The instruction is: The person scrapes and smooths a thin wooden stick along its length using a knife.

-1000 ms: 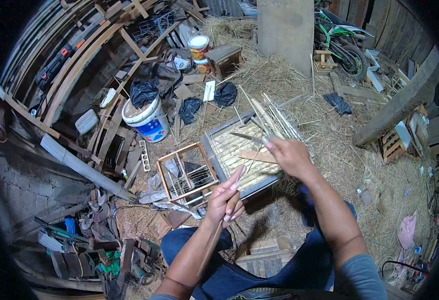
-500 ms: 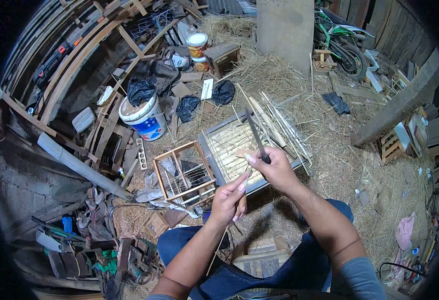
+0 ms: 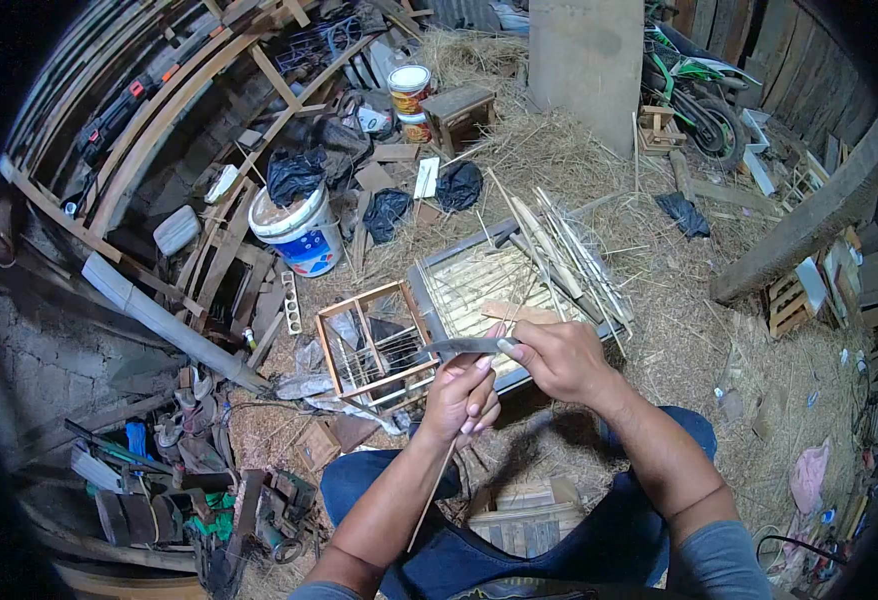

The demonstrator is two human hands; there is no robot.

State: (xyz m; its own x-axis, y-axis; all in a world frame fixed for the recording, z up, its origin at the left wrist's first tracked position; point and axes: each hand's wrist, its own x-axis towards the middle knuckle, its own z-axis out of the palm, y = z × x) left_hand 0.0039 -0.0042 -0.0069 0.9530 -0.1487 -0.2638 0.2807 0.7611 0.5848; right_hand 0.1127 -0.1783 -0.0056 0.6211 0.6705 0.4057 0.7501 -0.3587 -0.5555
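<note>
My right hand (image 3: 559,362) is closed on a knife (image 3: 464,346), whose blade points left and lies across the top of my left hand. Closed fingers of my left hand (image 3: 459,398) grip a thin strip (image 3: 431,500) that runs down along my forearm. Behind the hands is a low table (image 3: 421,290) with a slatted top. A flat piece of wood (image 3: 519,312) and a pile of thin sticks (image 3: 569,255) lie on it. To its left, a small wooden frame (image 3: 331,350) with thin bars stands close by.
A white and blue bucket (image 3: 304,240) with a black bag on it stands at the left. Farther back are two stacked small buckets (image 3: 411,100) and a wooden stool (image 3: 459,105). A slanted post (image 3: 809,220) and a green motorbike (image 3: 699,100) are at the right.
The knife has swung from pointing forward to pointing left, and its blade is now across my left hand. My two hands have come together. The view has shifted slightly.
</note>
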